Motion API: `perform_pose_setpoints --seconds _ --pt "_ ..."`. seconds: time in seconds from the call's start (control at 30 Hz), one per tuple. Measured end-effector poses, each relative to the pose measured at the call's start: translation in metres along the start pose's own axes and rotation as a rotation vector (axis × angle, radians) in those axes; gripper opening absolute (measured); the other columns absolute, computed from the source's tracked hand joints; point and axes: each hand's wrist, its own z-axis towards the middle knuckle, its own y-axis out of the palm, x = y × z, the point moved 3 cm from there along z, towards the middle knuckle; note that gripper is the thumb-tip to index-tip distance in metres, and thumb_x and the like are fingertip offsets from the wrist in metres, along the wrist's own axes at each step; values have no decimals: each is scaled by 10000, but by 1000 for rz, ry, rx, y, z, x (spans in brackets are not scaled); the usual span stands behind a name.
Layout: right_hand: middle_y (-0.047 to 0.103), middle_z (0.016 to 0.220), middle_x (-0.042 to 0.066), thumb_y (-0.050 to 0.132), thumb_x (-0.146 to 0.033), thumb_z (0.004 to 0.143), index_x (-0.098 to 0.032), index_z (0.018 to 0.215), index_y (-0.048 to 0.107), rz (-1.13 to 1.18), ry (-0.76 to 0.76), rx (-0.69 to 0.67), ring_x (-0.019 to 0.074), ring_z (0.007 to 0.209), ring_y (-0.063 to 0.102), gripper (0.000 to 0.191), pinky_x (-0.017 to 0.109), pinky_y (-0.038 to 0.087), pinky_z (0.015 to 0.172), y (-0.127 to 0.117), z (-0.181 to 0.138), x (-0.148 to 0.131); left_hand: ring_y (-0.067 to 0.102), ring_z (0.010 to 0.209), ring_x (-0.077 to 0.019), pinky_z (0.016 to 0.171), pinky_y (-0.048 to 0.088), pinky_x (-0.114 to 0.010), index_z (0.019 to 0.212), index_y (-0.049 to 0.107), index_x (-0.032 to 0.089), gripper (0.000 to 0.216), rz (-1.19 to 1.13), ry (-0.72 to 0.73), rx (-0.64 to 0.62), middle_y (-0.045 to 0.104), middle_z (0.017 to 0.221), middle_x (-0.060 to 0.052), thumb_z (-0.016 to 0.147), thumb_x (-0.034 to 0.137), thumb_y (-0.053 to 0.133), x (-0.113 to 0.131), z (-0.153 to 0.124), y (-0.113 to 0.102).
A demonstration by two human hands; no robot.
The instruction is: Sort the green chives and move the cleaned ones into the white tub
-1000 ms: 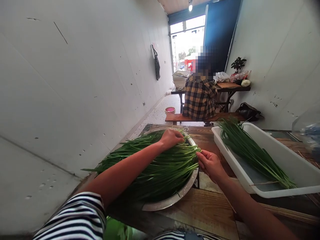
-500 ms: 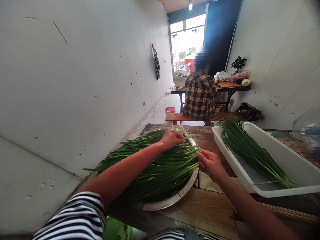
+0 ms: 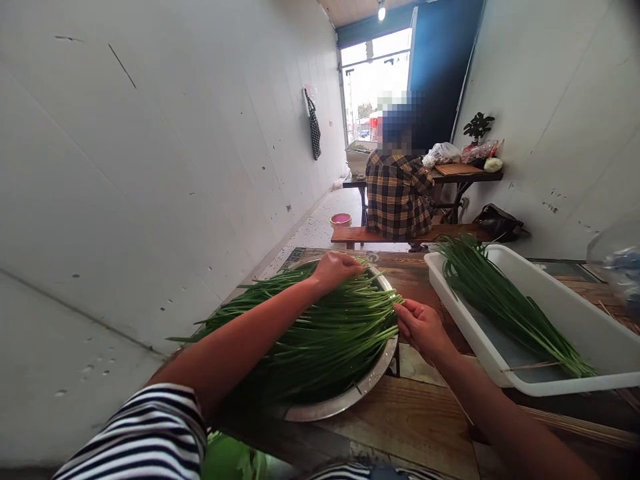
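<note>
A round metal basin [image 3: 367, 390] on the wooden table is heaped with long green garlic chives [image 3: 320, 340], their pale stem ends toward the right rim. My left hand [image 3: 337, 270] reaches across the heap, fingers pinched together at the stem ends near the far rim; what lies between the fingertips is too small to make out. At the right rim, my right hand [image 3: 420, 325] has thumb and fingers closed on the ends of some chives. To its right stands a white plastic tub [image 3: 493, 353] holding another bundle of chives [image 3: 510, 303].
Ahead, a person in a plaid shirt [image 3: 397, 193] sits on a wooden bench [image 3: 350, 235] at another table [image 3: 467, 177]. A pink-lined bucket [image 3: 341, 219] stands on the floor. A clear plastic bag [image 3: 617, 260] lies at far right; a white wall [image 3: 125, 200] runs along the left.
My left hand has shifted slightly left, back along the chives from the far rim. My right hand stays in place. The seated person has leaned a little.
</note>
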Motion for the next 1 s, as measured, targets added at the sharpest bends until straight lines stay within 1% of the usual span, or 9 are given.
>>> perform_pose_setpoints --seconds 0.1,0.23,0.3,0.47,0.57,0.73,0.83,0.93,1.0 --pt "353 357 -107 628 -505 725 -174 647 499 12 5 -9 21 272 204 364 176 109 281 1 0 0 531 580 -101 546 391 -190 862 733 166 265 50 28 -58 669 634 -7 731 342 583 -2 3 11" --pt "349 361 -106 615 -491 741 -172 666 515 5 -10 -17 26 283 214 343 179 121 291 0 0 1 546 589 -100 567 413 -192 1001 698 163 317 55 19 -171 683 709 0 763 217 495 -1 1 22" --pt "351 363 -106 612 -484 746 -172 669 515 -7 -7 -11 24 278 204 336 180 111 287 0 0 2 572 643 -112 614 435 -201 1012 694 163 325 73 32 -168 694 757 -4 752 201 504 1 -1 22" --pt "355 366 -106 608 -483 752 -178 658 498 9 -7 -20 24 276 217 338 176 117 285 0 0 1 600 697 -135 698 468 -223 900 724 146 254 108 19 -84 701 757 -21 704 231 586 5 -2 15" --pt "361 367 -106 601 -473 764 -180 673 503 2 0 -17 27 272 225 322 175 129 282 -1 0 2 616 727 -138 727 477 -229 980 701 172 309 123 47 -53 708 792 -16 694 223 598 6 -2 12" --pt "355 362 -108 601 -480 759 -179 673 503 -15 2 -2 24 262 211 328 172 110 268 -1 -1 1 628 759 -123 747 480 -209 875 724 170 248 97 73 -111 714 838 -12 704 159 545 9 -8 14" --pt "356 360 -106 609 -485 748 -178 661 504 -14 1 3 22 267 210 337 171 113 270 0 -1 1 626 739 -122 703 481 -202 913 718 153 287 47 44 -93 713 808 -14 689 137 538 10 -12 13" --pt "360 364 -104 609 -486 752 -178 647 500 -14 -5 2 21 265 208 343 172 115 266 -1 0 2 618 702 -131 653 471 -209 890 728 158 254 79 42 -119 708 747 -13 704 219 566 12 -15 12" --pt "365 368 -102 605 -485 758 -180 645 496 -21 -10 2 22 261 207 343 172 115 261 -1 0 2 621 717 -139 649 468 -212 892 731 163 271 79 51 -151 712 764 -17 709 306 592 13 -16 13"
